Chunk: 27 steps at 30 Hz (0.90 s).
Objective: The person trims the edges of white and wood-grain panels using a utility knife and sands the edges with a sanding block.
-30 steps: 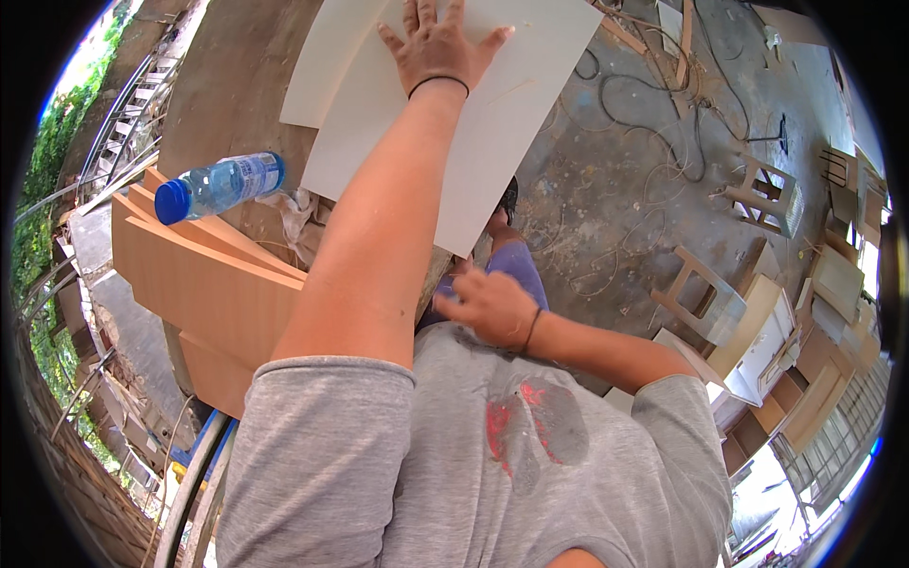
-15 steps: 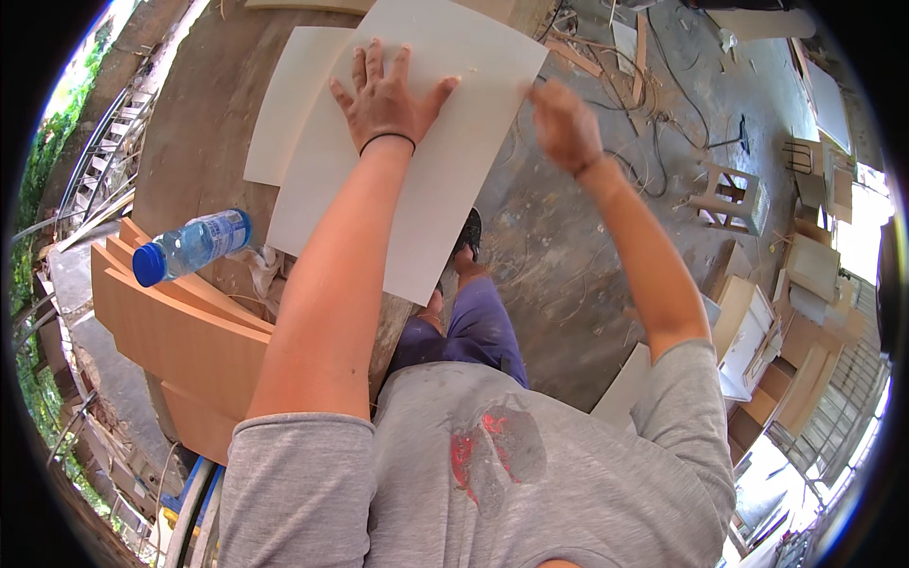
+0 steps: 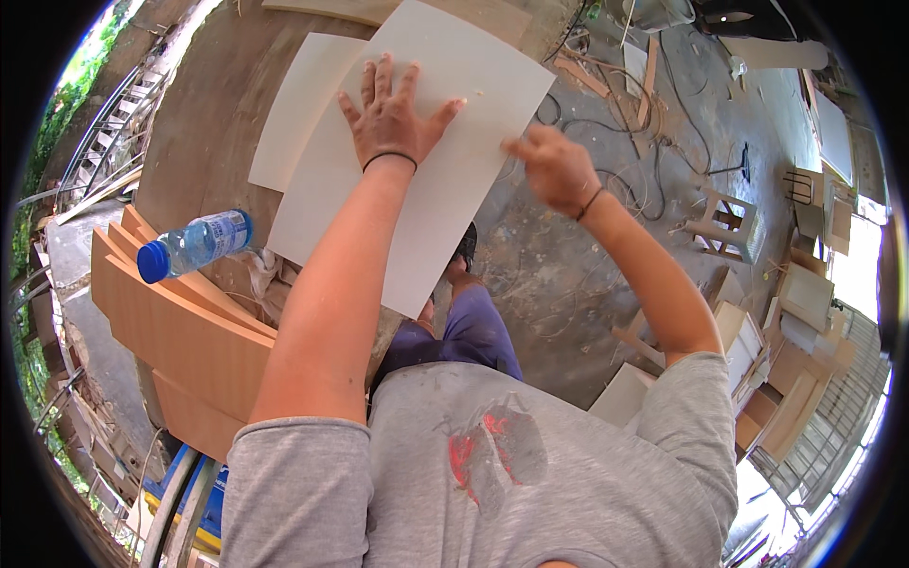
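A white flat panel [image 3: 457,185] lies on a brown work surface, overlapping a second white panel [image 3: 295,118] on its left. My left hand [image 3: 393,125] rests flat on the upper panel with its fingers spread. At that panel's right edge, my right hand [image 3: 561,172] is closed, with its fingers curled and fingertips close to the edge. Whatever the right hand may hold is too small or hidden to make out. A few tiny pale crumbs lie on the panel beside the left thumb.
A clear plastic bottle with a blue cap [image 3: 197,246] lies on curved wood-coloured boards [image 3: 180,331] at the left. Cables [image 3: 653,156] and scraps are strewn over the floor at the right. A stool [image 3: 727,222] and stacked furniture pieces [image 3: 791,360] stand farther right.
My right hand has moved toward me along the panel's right edge. My left hand keeps its place on the panel, while the whole view has shifted slightly.
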{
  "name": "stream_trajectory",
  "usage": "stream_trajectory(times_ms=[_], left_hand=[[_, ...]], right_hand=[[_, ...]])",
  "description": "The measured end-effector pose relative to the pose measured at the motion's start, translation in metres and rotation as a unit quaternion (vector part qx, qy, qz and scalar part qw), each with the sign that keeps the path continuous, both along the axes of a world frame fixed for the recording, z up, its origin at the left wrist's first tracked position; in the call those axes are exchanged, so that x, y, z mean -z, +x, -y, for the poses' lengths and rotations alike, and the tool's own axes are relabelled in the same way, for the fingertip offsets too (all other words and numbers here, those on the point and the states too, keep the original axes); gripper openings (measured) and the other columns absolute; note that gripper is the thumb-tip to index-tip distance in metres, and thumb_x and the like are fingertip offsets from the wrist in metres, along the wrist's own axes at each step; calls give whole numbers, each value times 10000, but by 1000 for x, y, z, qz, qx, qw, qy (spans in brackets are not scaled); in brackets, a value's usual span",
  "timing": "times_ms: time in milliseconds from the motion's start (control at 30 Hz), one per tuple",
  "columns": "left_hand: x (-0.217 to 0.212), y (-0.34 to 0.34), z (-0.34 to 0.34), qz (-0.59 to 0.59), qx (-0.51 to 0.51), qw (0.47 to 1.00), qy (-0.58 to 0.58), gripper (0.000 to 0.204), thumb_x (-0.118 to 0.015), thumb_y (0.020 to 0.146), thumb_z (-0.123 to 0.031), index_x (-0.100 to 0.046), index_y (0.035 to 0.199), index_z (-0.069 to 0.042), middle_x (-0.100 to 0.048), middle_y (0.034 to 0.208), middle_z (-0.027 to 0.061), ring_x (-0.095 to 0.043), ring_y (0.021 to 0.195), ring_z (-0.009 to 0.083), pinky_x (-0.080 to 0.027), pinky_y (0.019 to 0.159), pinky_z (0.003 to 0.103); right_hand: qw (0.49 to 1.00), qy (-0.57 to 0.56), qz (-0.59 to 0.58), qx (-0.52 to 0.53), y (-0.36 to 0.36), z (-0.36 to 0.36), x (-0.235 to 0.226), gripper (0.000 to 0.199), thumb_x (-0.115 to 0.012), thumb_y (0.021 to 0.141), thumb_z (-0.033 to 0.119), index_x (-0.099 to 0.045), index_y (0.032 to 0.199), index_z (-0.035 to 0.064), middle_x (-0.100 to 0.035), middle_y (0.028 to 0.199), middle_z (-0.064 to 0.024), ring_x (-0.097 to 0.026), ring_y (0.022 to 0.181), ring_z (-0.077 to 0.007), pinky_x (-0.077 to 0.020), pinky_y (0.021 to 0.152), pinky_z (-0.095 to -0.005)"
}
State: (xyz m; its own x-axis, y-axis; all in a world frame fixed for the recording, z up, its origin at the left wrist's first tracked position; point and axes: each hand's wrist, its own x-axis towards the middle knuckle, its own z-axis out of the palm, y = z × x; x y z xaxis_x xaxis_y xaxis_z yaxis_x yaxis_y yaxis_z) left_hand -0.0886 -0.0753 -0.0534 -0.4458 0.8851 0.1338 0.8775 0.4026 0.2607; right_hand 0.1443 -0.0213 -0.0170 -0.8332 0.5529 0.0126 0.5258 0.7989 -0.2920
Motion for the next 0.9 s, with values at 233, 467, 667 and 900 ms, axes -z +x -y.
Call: stream_trajectory(times_ms=[233, 467, 667, 900], left_hand=[[-1, 3, 0, 20, 11, 1000, 9, 856, -522, 735, -794, -479, 1396, -252, -297, 1544, 41, -199, 1452, 206, -86, 1161, 570], [-7, 3, 1, 27, 8, 1000, 3, 774, -574, 772, -691, -508, 1361, -193, -338, 1524, 73, -233, 1441, 237, -142, 1142, 568], [-14, 10, -3, 50, 20, 999, 5, 756, -599, 777, -647, -515, 1345, -155, -359, 1511, 96, -251, 1435, 249, -172, 1140, 553], [-19, 5, 2, 46, 9, 999, 9, 748, -605, 777, -644, -516, 1348, -169, -349, 1520, 99, -261, 1432, 247, -172, 1142, 553]], right_hand=[[985, 119, -38, 115, 5, -79, 5, 375, -506, 782, 41, -641, 1097, 195, -572, 892, -99, -612, 957, -317, -536, 700, -422], [1000, -6, 2, 31, -30, 102, -6, 340, -550, 765, 88, -619, 1080, 197, -545, 857, -81, -586, 829, -270, -525, 640, -383], [981, -174, -33, -77, -42, 276, -3, 327, -566, 751, 94, -641, 1057, 183, -537, 812, -75, -575, 790, -271, -506, 597, -388], [992, 13, -23, 123, -34, 138, -16, 331, -547, 791, 100, -659, 1096, 163, -547, 839, -83, -590, 814, -256, -511, 574, -378]])
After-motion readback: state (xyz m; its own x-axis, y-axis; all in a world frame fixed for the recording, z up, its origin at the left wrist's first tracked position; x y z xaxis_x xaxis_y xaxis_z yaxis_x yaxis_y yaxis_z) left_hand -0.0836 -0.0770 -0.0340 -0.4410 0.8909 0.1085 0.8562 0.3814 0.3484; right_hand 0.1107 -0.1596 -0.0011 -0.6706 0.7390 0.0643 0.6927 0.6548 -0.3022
